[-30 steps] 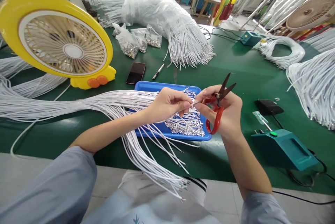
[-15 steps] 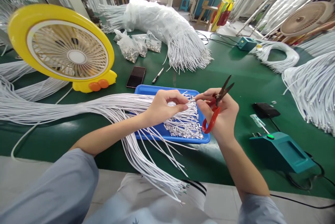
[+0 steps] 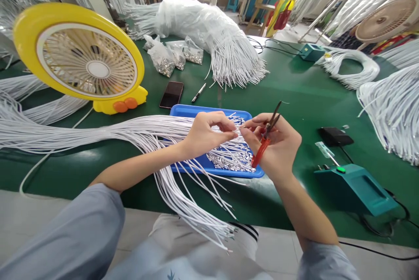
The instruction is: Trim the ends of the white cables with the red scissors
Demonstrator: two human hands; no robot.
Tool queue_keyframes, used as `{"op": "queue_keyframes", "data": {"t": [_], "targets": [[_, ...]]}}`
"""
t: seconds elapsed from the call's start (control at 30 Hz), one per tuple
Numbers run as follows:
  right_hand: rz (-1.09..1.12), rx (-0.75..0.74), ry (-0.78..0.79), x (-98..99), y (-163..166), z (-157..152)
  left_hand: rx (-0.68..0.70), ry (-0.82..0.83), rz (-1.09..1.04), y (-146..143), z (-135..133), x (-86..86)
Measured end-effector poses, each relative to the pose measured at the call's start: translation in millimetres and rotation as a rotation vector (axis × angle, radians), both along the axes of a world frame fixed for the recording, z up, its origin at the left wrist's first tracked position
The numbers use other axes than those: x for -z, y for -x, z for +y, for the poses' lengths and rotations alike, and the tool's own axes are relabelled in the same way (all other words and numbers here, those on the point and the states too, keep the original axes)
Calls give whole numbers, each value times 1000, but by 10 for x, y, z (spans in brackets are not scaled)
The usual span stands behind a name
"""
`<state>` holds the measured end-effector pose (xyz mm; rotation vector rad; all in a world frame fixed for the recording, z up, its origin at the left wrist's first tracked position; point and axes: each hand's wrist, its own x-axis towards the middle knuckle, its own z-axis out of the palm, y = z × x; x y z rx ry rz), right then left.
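Observation:
My left hand is closed in a pinch on the end of a white cable, above a blue tray. Opposite it, my right hand holds red-handled scissors against the palm, blades pointing up and away. Its thumb and forefinger also pinch close to the cable's tip; what they grip there is too small to make out. Small silvery metal parts lie in the tray under the cable ends. A bundle of white cables comes in from the left, some strands hanging over the table's front edge.
A yellow fan stands at left. Behind the tray lie a phone, a pen, bags of metal parts and a wrapped cable bundle. At right are a teal device, a black box and more cables.
The scissors have turned in my right hand, their blades now narrower and more upright. My right fingertips have shifted slightly toward my left ones. The view has moved slightly.

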<state>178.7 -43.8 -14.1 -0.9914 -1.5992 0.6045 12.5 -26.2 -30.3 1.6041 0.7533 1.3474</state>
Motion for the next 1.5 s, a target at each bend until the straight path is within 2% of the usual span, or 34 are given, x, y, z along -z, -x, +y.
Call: {"op": "queue_keyframes", "data": {"t": [0.2,0.33,0.4,0.5,0.57,0.67,0.8,0.9,0.97,1.1,1.23,1.4,1.5], "targets": [[49,-29,22,-32,-40,4,194,173,-84,22,45,-29],[73,-22,27,-13,-71,100,283,172,-112,52,28,-54],[100,15,91,36,-111,212,314,125,-68,80,-28,-91],[94,57,249,229,-244,392,265,-57,107,104,-160,-142],[71,82,302,437,-385,451,190,-206,206,89,-271,-139],[12,127,380,779,-628,405,125,-379,240,41,-459,-58],[-28,217,398,1107,-872,267,56,-686,327,85,-701,125],[-8,286,380,1240,-957,240,-73,-964,482,236,-820,229],[24,320,370,1290,-976,254,-165,-1036,556,340,-878,253],[122,340,360,1317,-950,273,-323,-1077,537,438,-991,214],[214,319,371,1306,-896,264,-180,-1122,467,470,-1104,203],[272,303,365,1329,-879,270,-177,-917,504,622,-1149,319],[310,321,354,1336,-892,286,-335,-752,603,715,-1077,345]]}}
